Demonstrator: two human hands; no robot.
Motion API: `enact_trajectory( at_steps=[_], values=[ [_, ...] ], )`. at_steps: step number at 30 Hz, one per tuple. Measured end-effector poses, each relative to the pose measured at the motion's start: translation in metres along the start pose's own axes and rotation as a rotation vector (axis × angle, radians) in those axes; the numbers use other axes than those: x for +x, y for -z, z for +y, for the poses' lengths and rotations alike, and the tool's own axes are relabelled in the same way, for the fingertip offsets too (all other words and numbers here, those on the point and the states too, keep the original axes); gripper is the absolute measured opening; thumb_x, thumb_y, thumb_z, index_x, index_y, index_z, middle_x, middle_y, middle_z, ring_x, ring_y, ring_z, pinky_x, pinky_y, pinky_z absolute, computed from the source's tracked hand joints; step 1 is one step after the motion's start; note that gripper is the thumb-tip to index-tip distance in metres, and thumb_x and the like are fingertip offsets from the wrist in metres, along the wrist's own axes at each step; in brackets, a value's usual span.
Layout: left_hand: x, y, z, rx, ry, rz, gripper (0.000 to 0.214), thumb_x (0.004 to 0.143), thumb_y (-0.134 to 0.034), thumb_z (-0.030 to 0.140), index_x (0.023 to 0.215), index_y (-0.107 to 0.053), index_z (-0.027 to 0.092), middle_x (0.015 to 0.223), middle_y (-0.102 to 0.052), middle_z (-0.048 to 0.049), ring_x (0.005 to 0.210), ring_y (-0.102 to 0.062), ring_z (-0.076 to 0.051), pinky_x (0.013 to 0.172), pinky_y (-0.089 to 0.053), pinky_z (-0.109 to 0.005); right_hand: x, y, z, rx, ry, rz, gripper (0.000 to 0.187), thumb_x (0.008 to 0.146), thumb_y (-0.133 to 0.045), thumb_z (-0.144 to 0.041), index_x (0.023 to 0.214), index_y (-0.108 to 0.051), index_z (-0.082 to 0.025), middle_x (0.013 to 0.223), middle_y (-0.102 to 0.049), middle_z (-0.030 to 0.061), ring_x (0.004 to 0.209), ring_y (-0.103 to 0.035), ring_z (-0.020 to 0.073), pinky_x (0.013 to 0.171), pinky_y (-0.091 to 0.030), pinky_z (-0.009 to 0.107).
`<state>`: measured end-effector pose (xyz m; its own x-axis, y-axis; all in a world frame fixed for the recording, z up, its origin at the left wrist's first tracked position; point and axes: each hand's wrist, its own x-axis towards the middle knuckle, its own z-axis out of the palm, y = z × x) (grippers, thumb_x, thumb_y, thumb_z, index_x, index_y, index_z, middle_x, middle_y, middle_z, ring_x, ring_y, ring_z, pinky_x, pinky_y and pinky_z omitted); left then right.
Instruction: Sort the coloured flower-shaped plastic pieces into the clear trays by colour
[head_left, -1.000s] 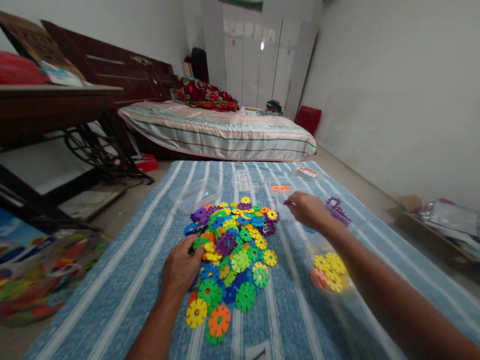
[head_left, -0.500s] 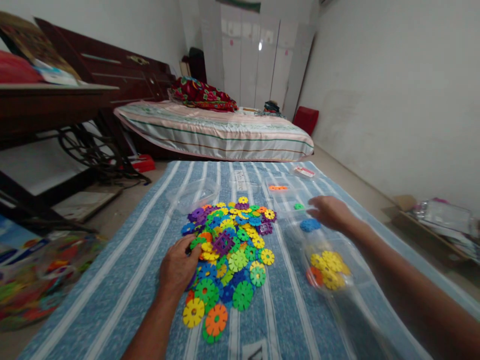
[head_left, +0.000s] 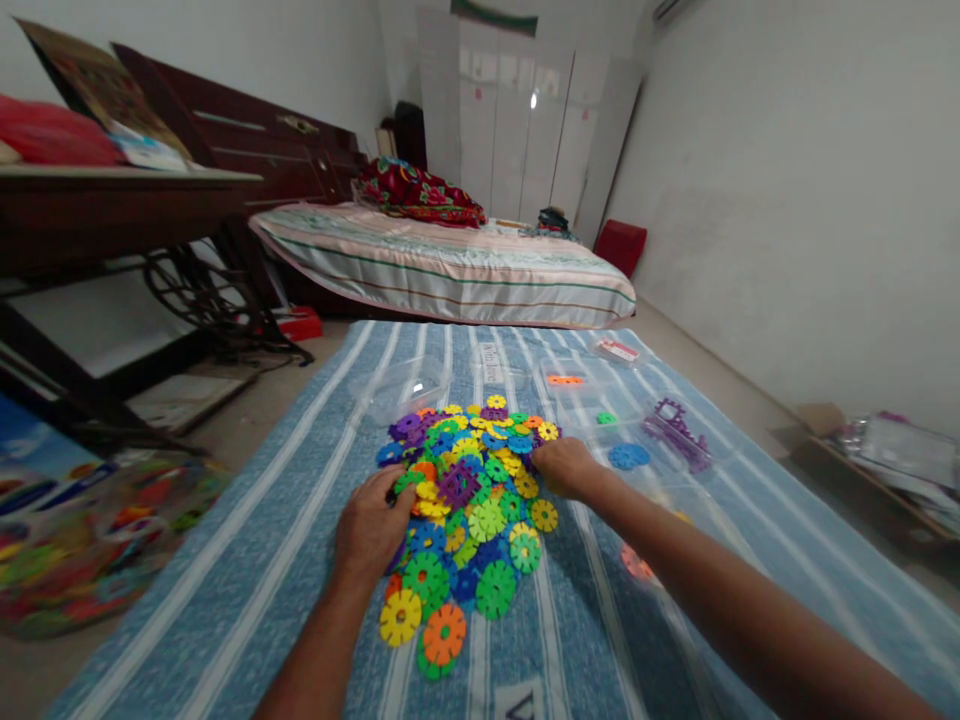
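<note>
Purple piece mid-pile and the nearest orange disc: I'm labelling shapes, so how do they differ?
The purple piece is a squarish lattice; the orange disc is round, with a notched rim. The purple piece lies amid the pile, the orange disc at its near end. Both overlap other pieces.

The single view comes from a camera worn on the person's head, looking forward and down along the cloth-covered desk (head_left: 247, 560); the hands (head_left: 371, 525) and forearms (head_left: 319, 645) show close, entering from the bottom edge, the bed (head_left: 450, 262) and wardrobe (head_left: 510, 140) stand farther off at the top, and the wide frame takes in both side walls (head_left: 810, 200)
</note>
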<state>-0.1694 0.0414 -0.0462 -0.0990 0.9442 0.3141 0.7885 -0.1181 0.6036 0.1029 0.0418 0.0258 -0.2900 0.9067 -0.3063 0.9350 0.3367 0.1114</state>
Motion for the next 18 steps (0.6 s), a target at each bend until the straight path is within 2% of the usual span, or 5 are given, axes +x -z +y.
enact_trajectory(
  at_steps=[9, 14, 18],
  values=[
    [0.005, -0.007, -0.009, -0.002, 0.005, 0.012, 0.032, 0.074, -0.047, 0.043, 0.091, -0.067, 0.024, 0.112, -0.072, -0.0047, 0.105, -0.065, -0.023, 0.098, -0.048, -0.033, -0.016, 0.007, -0.004, -0.065, 0.055, -0.013, 0.023, 0.086, -0.055, -0.016, 0.103, -0.071, -0.017, 0.1, -0.074, 0.0158, 0.098, -0.07, 0.025, 0.079, -0.054, 0.033],
    [0.006, -0.008, -0.011, 0.012, 0.009, 0.011, 0.033, 0.074, -0.048, 0.043, 0.092, -0.068, 0.023, 0.111, -0.072, -0.0053, 0.101, -0.066, -0.024, 0.095, -0.049, -0.034, -0.038, 0.016, -0.006, -0.049, 0.107, 0.007, 0.027, 0.089, -0.047, -0.019, 0.101, -0.071, -0.015, 0.095, -0.074, 0.0153, 0.091, -0.071, 0.0241, 0.074, -0.053, 0.031],
    [0.007, -0.008, -0.012, 0.012, 0.004, 0.014, 0.031, 0.074, -0.049, 0.042, 0.092, -0.068, 0.024, 0.108, -0.073, -0.0047, 0.098, -0.066, -0.024, 0.092, -0.05, -0.033, -0.062, 0.029, 0.011, -0.031, -0.013, 0.084, 0.027, 0.088, -0.046, -0.02, 0.093, -0.072, -0.018, 0.09, -0.075, 0.0106, 0.082, -0.071, 0.0214, 0.068, -0.05, 0.026]
  ],
)
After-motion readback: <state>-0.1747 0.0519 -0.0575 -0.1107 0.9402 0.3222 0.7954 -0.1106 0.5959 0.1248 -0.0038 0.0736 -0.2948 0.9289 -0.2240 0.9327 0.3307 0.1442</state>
